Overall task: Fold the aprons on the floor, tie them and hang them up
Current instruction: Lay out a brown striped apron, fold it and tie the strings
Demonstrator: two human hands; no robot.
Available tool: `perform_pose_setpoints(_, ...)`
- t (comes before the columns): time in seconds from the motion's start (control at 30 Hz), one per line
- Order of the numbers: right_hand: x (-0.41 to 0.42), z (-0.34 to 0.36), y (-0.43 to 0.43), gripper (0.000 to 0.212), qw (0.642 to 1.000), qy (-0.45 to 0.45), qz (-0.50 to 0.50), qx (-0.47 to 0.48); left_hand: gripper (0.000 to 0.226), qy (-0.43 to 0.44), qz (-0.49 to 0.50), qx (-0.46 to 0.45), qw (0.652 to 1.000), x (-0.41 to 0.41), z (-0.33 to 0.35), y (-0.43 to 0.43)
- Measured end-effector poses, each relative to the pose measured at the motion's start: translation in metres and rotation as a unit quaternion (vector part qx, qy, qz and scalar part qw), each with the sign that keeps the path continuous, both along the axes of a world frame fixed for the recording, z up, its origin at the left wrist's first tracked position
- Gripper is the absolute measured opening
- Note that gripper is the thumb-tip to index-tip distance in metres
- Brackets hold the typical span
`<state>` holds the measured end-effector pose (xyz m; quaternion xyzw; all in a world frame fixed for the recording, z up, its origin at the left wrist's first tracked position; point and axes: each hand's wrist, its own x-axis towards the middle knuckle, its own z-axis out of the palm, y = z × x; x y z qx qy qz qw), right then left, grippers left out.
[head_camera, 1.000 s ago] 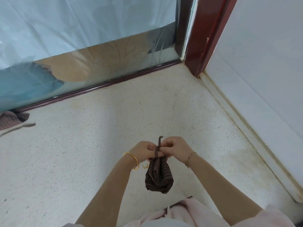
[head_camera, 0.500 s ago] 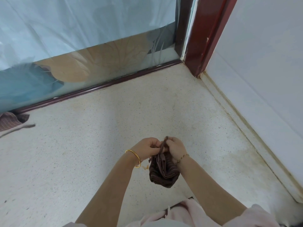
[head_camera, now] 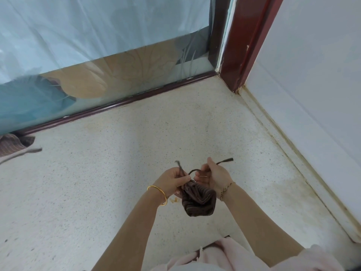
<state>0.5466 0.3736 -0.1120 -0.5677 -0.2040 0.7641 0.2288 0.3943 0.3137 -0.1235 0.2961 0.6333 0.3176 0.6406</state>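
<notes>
While a spare apron (head_camera: 11,143) lies on the floor (head_camera: 97,173) at 9 o'clock, left hand (head_camera: 172,181) pinches one strap end (head_camera: 178,165). Folded apron (head_camera: 198,200) hangs between the hands at 6 o'clock. Right hand (head_camera: 214,178) clenches the other strap (head_camera: 224,160). Soft, light, floppy; best held by the straps close to the bundle.

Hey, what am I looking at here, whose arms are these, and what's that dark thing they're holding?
No machine here. The camera sits on a person's head and looks down, so both arms are that person's own. The left hand and the right hand each grip a thin tie string, above a speckled floor. Below them hangs a folded dark striped apron, bundled small; it seems the strings are being knotted round it. A second striped apron lies on the floor at the far left, by a glass door.
</notes>
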Motion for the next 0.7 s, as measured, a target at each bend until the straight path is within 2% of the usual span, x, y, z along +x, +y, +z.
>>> perform_pose_setpoints(0.13, -0.001, 0.004, -0.006, 0.048, 0.994, 0.0, 0.054, 0.091, 0.012, 0.03, 0.026, -0.016, 0.999, 0.001, 0.002, 0.003)
perform_pose_setpoints(0.23, 0.0, 0.008, -0.008, 0.052, 0.975, -0.024, 0.122, 0.183, 0.018, -0.054, 0.087, -0.04, 0.994, 0.001, 0.005, 0.0)
perform_pose_setpoints(0.33, 0.001, 0.008, -0.008, 0.058, 0.932, -0.097, 0.194, 0.289, 0.014, -0.13, 0.144, -0.067, 0.979, 0.001, 0.007, 0.0)
perform_pose_setpoints(0.43, 0.0, 0.007, -0.011, 0.06, 0.888, -0.12, 0.254, 0.364, 0.015, -0.107, 0.144, -0.074, 0.981, 0.004, 0.01, 0.004)
perform_pose_setpoints(0.53, 0.0, 0.004, -0.012, 0.06, 0.875, -0.116, 0.275, 0.381, 0.02, -0.074, 0.148, -0.079, 0.983, 0.006, 0.011, 0.008)
perform_pose_setpoints(0.7, 0.001, 0.005, -0.011, 0.061, 0.888, -0.07, 0.297, 0.343, 0.024, -0.023, 0.161, -0.08, 0.983, 0.007, 0.005, 0.01)
